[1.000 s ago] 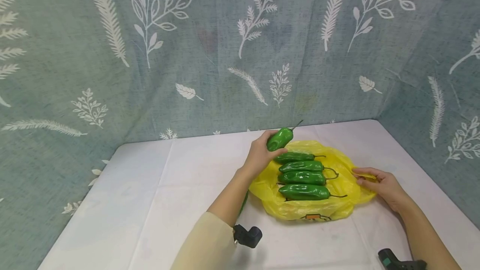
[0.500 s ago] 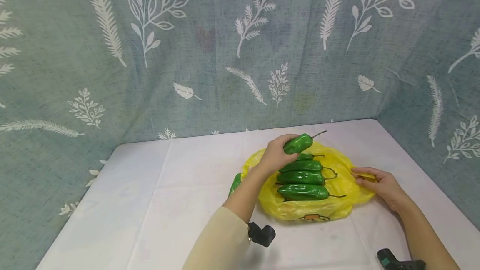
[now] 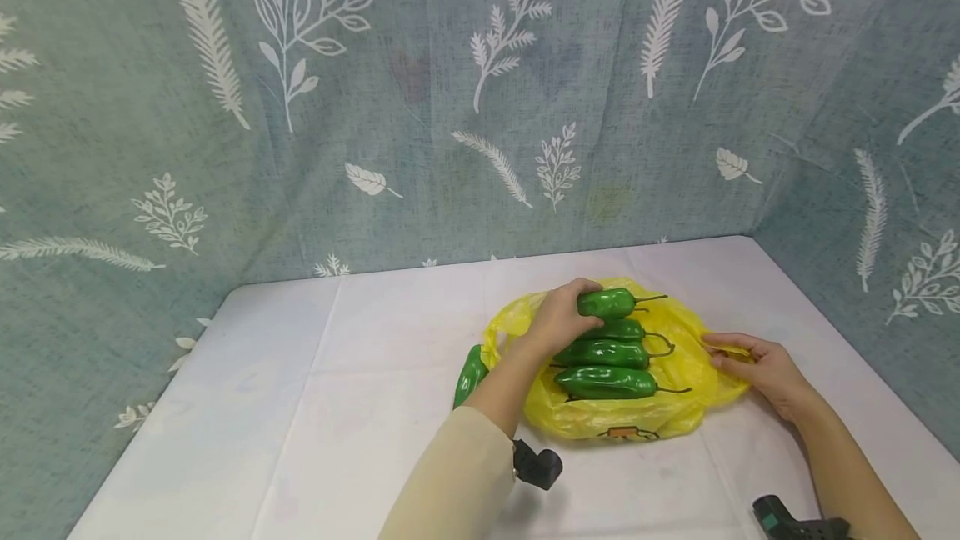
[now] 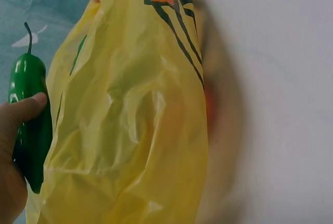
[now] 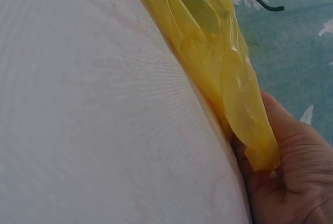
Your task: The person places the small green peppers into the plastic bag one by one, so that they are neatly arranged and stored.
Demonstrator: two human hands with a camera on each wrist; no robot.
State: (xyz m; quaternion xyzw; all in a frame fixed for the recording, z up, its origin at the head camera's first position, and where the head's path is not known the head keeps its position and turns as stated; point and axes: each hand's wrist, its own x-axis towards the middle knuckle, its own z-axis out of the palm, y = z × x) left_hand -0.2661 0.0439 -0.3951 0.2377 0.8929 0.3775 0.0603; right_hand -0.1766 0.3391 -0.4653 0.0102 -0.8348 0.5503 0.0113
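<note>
My left hand (image 3: 562, 319) grips a glossy green chili pepper (image 4: 30, 114) by its body, stem pointing right, just above the far end of a row of peppers. That row, several green peppers (image 3: 607, 382) side by side, lies on a yellow plastic bag (image 3: 682, 357). At the bag's right edge my right hand (image 3: 772, 369) pinches a gathered corner of the plastic, seen closer in the right wrist view as a bunched yellow fold (image 5: 255, 130). In the left wrist view the bag's side hides most of the row.
Another green pepper (image 3: 470, 376) lies on the white table (image 3: 360, 407) left of the bag, partly behind my left forearm. A patterned grey-green cloth (image 3: 420, 90) hangs behind the table and along its sides.
My left hand has carried the pepper rightward and down toward the far end of the row, turning it nearly level. The right hand stays at the bag's corner.
</note>
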